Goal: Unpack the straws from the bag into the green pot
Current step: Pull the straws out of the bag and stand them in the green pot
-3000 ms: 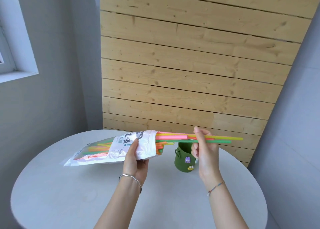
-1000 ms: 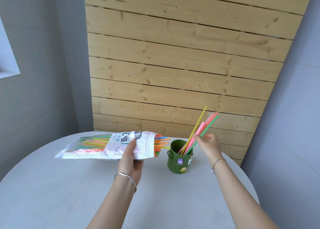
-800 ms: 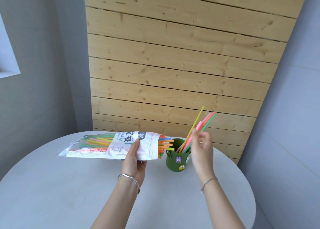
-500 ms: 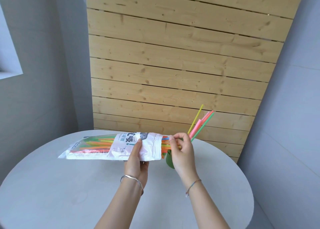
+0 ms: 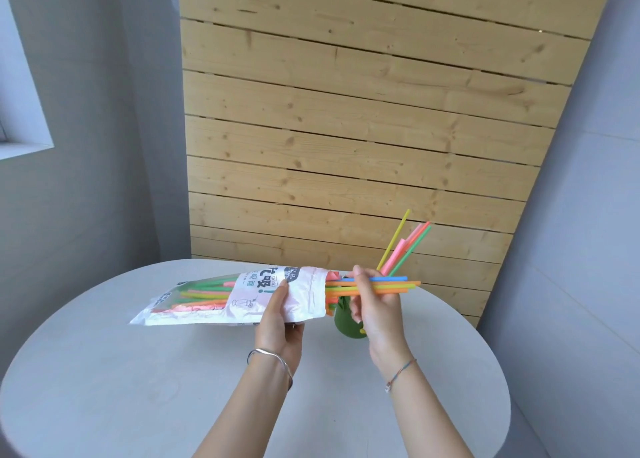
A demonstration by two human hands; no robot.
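My left hand (image 5: pixel 277 322) grips the white straw bag (image 5: pixel 221 300) from below and holds it level above the table, mouth to the right. Coloured straws show through its clear part. My right hand (image 5: pixel 374 305) pinches a bundle of blue, orange and yellow straws (image 5: pixel 391 285) that sticks partly out of the bag's mouth. Behind my right hand stands the green pot (image 5: pixel 346 324), mostly hidden. Several straws (image 5: pixel 405 246), yellow, pink and green, lean out of the pot to the upper right.
The round grey table (image 5: pixel 138 388) carries the pot near its far right side. A wooden plank wall (image 5: pixel 346 128) rises right behind the table. Grey walls stand on both sides, and a window ledge (image 5: pixel 24 149) is at the left.
My right hand let go of the straws now standing in the pot, went back to the bag's mouth, took hold of a new bundle and has drawn it partly out to the right.
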